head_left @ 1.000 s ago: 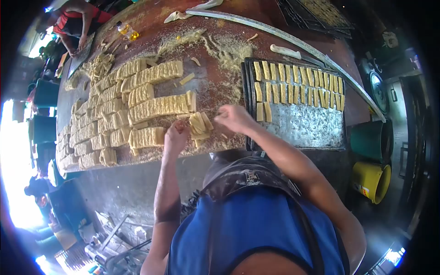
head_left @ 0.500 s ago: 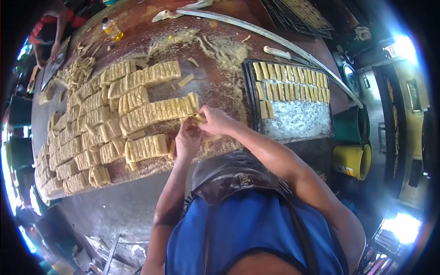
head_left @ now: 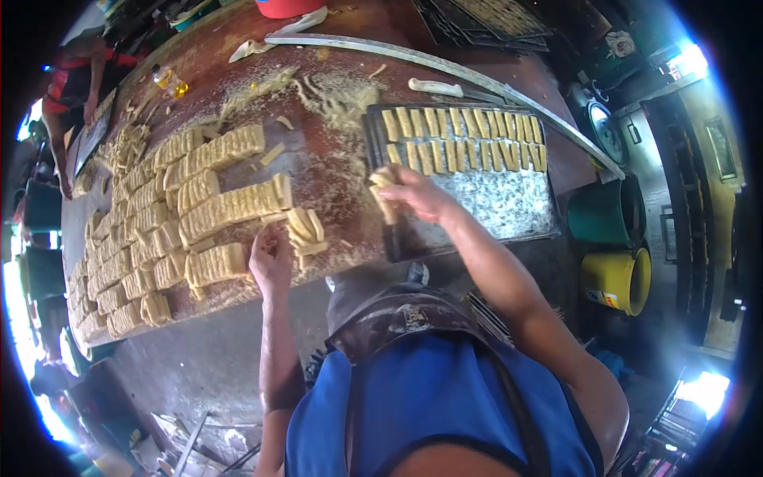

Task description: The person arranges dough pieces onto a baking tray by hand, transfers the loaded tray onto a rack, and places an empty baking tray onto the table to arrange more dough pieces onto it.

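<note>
Several cut dough strips [head_left: 383, 199] are in my right hand [head_left: 420, 195], its fingers closed round them over the left edge of a floured baking tray [head_left: 509, 207]. On that tray, pale dough strips [head_left: 469, 125] lie in two rows across the far half. My left hand [head_left: 272, 261] is at the table's near edge, fingers loosely bent and apart, with nothing visible in them. Just right of it leans a small loose pile of dough strips [head_left: 305, 230]. To its left is a short row of upright strips [head_left: 217, 265], and a longer row [head_left: 236, 208] stands beyond.
Many more blocks of cut dough [head_left: 119, 266] cover the left of the table. Loose flour [head_left: 342, 99], an oil bottle [head_left: 169, 80], a white-handled knife [head_left: 435, 87] and a long metal bar [head_left: 445, 60] lie farther back. Another person's arm [head_left: 57, 147] is at far left. Yellow bucket [head_left: 616, 282] at right.
My hands were together by the long row's end; my right hand has moved right to the tray with strips. My left hand is apart from it now. The view has shifted right.
</note>
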A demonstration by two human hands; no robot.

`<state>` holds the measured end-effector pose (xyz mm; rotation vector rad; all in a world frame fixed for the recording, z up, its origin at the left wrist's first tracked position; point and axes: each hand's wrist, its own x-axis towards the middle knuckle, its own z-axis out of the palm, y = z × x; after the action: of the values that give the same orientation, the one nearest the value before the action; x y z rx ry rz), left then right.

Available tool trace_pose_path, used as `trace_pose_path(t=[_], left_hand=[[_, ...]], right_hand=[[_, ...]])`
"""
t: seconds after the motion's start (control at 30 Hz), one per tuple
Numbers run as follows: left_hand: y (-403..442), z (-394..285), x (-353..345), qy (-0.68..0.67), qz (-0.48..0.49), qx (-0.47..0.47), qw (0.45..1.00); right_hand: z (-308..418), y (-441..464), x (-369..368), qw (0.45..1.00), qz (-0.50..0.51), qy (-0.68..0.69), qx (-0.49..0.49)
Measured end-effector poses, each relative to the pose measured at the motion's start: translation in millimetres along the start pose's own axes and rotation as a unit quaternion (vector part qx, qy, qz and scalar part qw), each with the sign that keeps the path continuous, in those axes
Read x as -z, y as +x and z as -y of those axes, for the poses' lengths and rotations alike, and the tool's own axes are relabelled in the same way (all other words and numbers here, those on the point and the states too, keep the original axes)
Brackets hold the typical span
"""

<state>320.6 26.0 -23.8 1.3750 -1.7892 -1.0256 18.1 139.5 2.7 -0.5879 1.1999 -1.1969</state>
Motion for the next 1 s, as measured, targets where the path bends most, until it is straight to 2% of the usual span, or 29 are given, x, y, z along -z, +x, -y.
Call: trace_pose_path(t=[0.03, 0.07, 0.13, 0.17, 0.23, 0.3, 0.37, 0.43, 0.53, 0.57, 0.63, 0.83, 0.9, 1.0], left_hand=[[-7, -2, -10, 0.007, -0.001, 0.0, 1.0], [-12, -1, -24, -0.001, 0.004, -0.013, 1.0], [-22, -32, -50, -0.015, 0.053, -0.017, 0.998], [-25, -47, -68, -0.002, 0.092, -0.01, 0.996], [-34, -77, -106, 0.048, 0.141, -0.072, 0.986], [-39, -102, -136, 0.14, 0.208, -0.16, 0.955], [-45, -111, -164, 0.117, 0.245, -0.152, 0.95], [-49, -120, -185, 0.249, 0.264, -0.283, 0.888], [-45, -128, -198, 0.263, 0.315, -0.295, 0.863], [-42, -126, -201, 0.257, 0.318, -0.303, 0.861], [-33, -119, -200, 0.239, 0.288, -0.347, 0.86], [-26, -121, -210, 0.163, 0.298, -0.401, 0.851], [-28, -121, -219, 0.173, 0.321, -0.39, 0.846], [-26, -123, -223, 0.198, 0.313, -0.395, 0.84]], right_hand=[[-7, -6, 24, 0.992, -0.045, -0.109, 0.048], [-12, -15, 49, 0.968, -0.108, -0.224, 0.038], [-11, -28, 66, 0.887, -0.234, -0.397, 0.041], [-12, -31, 66, 0.889, -0.236, -0.39, 0.039], [0, -39, 58, 0.876, -0.264, -0.404, -0.012], [-10, -36, 69, 0.854, -0.273, -0.442, 0.029], [-15, -44, 75, 0.806, -0.307, -0.504, 0.052], [-17, -48, 80, 0.81, -0.323, -0.487, 0.051], [-23, -50, 86, 0.807, -0.348, -0.476, 0.022], [-25, -48, 91, 0.803, -0.357, -0.477, 0.02], [-22, -52, 92, 0.833, -0.367, -0.414, 0.026], [-33, -56, 99, 0.809, -0.437, -0.393, -0.019], [-33, -56, 103, 0.825, -0.431, -0.366, -0.017], [-31, -58, 103, 0.803, -0.452, -0.389, -0.01]])
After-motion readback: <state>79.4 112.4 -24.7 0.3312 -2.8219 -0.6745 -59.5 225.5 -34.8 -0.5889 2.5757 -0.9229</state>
